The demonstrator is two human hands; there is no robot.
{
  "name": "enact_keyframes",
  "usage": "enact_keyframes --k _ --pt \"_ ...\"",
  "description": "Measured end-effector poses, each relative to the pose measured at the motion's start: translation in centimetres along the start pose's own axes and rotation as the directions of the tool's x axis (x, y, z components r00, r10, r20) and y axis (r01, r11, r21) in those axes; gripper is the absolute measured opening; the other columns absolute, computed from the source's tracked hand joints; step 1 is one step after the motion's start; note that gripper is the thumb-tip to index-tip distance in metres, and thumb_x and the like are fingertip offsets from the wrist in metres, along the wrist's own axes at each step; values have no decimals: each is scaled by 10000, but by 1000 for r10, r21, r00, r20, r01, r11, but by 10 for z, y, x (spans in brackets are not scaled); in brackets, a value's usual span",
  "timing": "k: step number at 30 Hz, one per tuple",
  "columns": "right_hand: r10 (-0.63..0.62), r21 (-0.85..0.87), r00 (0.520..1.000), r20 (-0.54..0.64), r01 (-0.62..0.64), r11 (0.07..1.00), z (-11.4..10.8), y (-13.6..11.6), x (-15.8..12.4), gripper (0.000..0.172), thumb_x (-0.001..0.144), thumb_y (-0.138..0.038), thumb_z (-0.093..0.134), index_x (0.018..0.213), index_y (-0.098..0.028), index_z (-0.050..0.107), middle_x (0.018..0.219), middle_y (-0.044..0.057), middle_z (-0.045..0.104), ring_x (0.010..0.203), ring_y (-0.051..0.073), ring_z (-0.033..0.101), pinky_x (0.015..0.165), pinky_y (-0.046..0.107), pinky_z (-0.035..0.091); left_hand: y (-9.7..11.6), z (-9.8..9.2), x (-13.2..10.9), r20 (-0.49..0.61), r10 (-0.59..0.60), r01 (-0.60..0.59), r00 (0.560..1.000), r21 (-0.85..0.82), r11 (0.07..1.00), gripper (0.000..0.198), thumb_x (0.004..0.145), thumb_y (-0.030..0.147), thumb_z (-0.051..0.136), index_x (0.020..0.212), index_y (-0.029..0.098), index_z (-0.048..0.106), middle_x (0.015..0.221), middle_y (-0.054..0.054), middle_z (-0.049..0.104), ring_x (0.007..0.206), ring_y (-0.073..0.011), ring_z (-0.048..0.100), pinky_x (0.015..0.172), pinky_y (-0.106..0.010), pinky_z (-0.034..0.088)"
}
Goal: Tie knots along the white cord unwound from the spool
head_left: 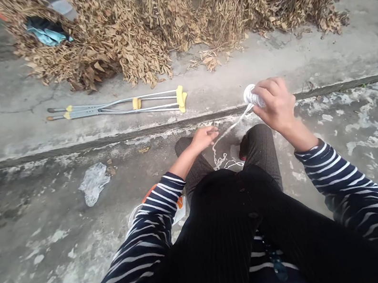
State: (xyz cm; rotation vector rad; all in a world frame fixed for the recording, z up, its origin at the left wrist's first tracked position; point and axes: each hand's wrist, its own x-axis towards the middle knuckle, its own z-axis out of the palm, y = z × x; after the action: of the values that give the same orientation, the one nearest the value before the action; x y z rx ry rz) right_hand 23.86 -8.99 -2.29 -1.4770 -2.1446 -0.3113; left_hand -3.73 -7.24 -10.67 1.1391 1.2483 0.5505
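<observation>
My right hand (275, 103) is closed around a spool of white cord (253, 96), held out over the step edge. From the spool a doubled length of white cord (232, 127) slants down to the left, then drops between my knees. Loose loops of the same cord (226, 161) gather there, partly hidden by my clothing. My left hand (205, 139) hovers over my left knee, close beside the cord. Its fingers are loosely bent and point right, slightly apart, with nothing visible in them.
Beyond the step edge, a pair of crutches (118, 107) with yellow pads lies on the concrete. Dried plant bundles (128, 35) line the back, with a blue and black cloth (47, 32) on them. A crumpled clear plastic bag (94, 182) rests on the ground at left.
</observation>
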Motion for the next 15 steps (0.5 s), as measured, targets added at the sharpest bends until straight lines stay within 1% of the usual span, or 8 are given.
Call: enact_keyframes --k 1,2,5,7,8,9,11,15 --pt "-11 3 1000 7 11 1000 0 -3 0 360 919 -308 584 1272 -250 617 1287 121 644 1248 371 537 790 461 567 4 10 1 -60 50 -52 997 -33 998 209 787 168 810 986 123 764 997 -67 772 593 -68 637 547 -173 521" --pt "-24 3 1000 15 24 1000 0 -5 1 355 926 -315 579 1272 -249 618 1285 120 646 1250 371 539 794 460 567 10 21 2 -70 103 -109 992 -91 990 241 812 160 787 1051 135 758 1083 -67 767 627 -68 649 577 -178 539" --pt "-62 -10 998 26 62 998 1 -12 2 331 942 -312 567 1258 -234 628 1267 122 660 1243 360 552 807 451 569 36 55 -1 -4 235 -225 972 -300 927 257 867 190 749 1119 139 739 1214 -92 736 861 -121 706 674 -197 577" --pt "-81 -23 997 18 82 996 2 -15 2 317 944 -300 570 1245 -226 635 1263 120 666 1236 347 562 826 448 572 51 72 -3 19 264 -237 964 -385 892 191 878 203 747 1049 117 742 1109 -96 751 920 -139 701 686 -194 570" --pt "-90 -26 996 16 90 996 2 -16 1 315 943 -298 575 1243 -224 637 1265 119 668 1237 342 564 840 448 573 57 78 -4 25 265 -232 964 -409 883 141 894 215 735 980 103 739 1003 -88 753 876 -132 696 671 -192 561" --pt "-96 -27 995 16 97 995 3 -17 0 317 942 -297 582 1245 -222 638 1267 118 668 1239 337 565 853 449 574 60 83 -5 34 258 -219 966 -426 878 139 916 232 716 904 94 728 887 -73 737 800 -119 684 648 -192 550" --pt "-103 -27 994 26 104 994 3 -17 -2 327 945 -294 584 1260 -221 636 1266 115 669 1245 328 563 860 441 575 63 86 -5 60 223 -173 973 -453 875 232 952 264 680 796 93 692 718 -35 677 655 -94 643 598 -195 523" --pt "-139 -43 990 25 140 989 4 -16 -5 316 967 -276 563 1267 -214 641 1234 113 684 1220 306 578 840 415 574 64 80 -7 124 123 -57 985 -441 896 242 959 249 666 769 99 672 645 -19 655 554 -83 627 530 -186 461"
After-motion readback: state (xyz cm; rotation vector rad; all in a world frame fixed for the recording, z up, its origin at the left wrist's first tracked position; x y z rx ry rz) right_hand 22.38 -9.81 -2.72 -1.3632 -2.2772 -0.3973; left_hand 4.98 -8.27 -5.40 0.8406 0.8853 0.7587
